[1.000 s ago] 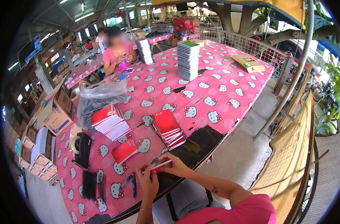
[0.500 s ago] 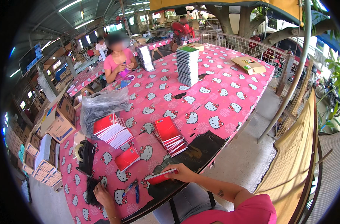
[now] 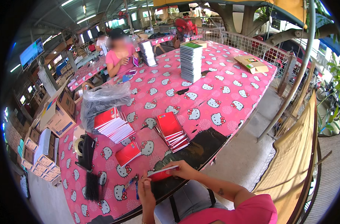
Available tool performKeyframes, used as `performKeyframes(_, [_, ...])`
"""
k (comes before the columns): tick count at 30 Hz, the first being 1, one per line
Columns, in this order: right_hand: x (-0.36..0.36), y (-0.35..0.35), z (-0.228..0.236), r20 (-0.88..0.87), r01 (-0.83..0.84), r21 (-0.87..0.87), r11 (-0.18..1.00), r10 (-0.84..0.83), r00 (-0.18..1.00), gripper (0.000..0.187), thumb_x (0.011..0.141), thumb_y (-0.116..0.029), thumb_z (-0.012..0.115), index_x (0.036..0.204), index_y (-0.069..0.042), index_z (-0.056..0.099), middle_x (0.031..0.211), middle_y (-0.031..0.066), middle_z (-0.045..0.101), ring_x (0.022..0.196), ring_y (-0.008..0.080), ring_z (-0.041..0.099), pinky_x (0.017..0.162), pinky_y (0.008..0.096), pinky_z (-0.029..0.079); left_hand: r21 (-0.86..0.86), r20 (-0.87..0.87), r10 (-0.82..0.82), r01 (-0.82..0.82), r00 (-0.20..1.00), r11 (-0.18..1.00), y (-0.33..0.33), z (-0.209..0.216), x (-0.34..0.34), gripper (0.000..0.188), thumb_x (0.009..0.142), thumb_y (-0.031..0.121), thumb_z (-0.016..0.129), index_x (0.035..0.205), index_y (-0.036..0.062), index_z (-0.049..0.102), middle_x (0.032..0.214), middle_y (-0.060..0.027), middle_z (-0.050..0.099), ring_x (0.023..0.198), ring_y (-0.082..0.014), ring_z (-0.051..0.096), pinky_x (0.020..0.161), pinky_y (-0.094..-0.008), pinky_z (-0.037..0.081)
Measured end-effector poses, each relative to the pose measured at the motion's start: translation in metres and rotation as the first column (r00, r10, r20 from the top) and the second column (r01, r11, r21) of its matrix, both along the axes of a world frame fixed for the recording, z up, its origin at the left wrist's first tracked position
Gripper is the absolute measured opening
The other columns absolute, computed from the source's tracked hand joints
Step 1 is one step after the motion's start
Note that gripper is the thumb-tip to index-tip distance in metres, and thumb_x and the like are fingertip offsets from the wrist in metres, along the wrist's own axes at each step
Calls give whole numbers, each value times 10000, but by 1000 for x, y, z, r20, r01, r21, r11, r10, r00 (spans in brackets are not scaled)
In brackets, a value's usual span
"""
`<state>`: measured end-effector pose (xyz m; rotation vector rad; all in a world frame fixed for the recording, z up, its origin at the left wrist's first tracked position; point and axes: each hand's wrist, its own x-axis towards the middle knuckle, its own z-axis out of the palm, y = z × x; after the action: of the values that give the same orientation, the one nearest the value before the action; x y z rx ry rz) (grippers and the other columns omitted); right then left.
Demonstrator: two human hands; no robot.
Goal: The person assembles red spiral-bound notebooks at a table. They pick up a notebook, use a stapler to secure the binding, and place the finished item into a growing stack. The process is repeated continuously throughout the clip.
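Note:
In my right hand (image 3: 183, 170) is a thin red notebook (image 3: 163, 174), gripped by its right end above the dark sheet at the table's near edge. My left hand (image 3: 146, 189) is at the notebook's left end, fingers pinched together; whatever they hold is too small to make out. Partly behind that hand lie blue-handled pliers (image 3: 130, 182). Farther left sits a pile of black wire-like binding pieces (image 3: 91, 186). Beyond my hands are a small set of red notebooks (image 3: 128, 154) and a leaning stack of red notebooks (image 3: 170, 128) with bound edges.
A black tape dispenser (image 3: 87, 152) stands at the left, near fanned notebooks (image 3: 115, 128) and a clear plastic bag (image 3: 102, 99). A tall notebook stack (image 3: 191, 64) rises farther back. Across the pink table (image 3: 229, 89), a person handles a purple item. Cartons (image 3: 61, 115) stand beyond the left edge.
My left hand has left the pile of black pieces and moved right to the notebook's left end. My right hand still holds the notebook. The view has shifted slightly.

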<state>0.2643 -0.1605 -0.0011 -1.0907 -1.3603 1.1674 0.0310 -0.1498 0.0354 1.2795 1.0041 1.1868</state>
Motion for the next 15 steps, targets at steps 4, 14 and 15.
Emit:
performKeyframes(4, [10, 4, -6, 21, -45, 68, 997, 44, 999, 276, 916, -48, 689, 1192, -46, 695, 899, 19, 688, 694, 74, 580, 636, 255, 496, 154, -88, 151, -137, 985, 979, 10, 18, -5, 232, 1040, 184, 531, 1166, -5, 578, 933, -64, 638, 743, -85, 574, 586, -202, 422])
performKeyframes(14, [4, 0, -7, -52, 39, -4, 999, -39, 998, 236, 910, -22, 693, 1146, -3, 703, 824, 20, 664, 692, 60, 582, 628, 239, 489, 580, -544, 229, 164, 807, 797, 16, 10, -13, 187, 872, 14, 703, 1059, 19, 698, 832, -120, 655, 684, -260, 607, 604, -365, 477])
performKeyframes(15, [4, 1, -6, -52, 47, 12, 999, -46, 998, 235, 910, -17, 691, 1143, 1, 702, 819, 23, 663, 688, 60, 579, 627, 238, 487, 580, -533, 236, 148, 813, 801, 17, 11, -14, 179, 867, 13, 708, 1046, 24, 704, 835, -119, 658, 688, -268, 608, 606, -368, 480])
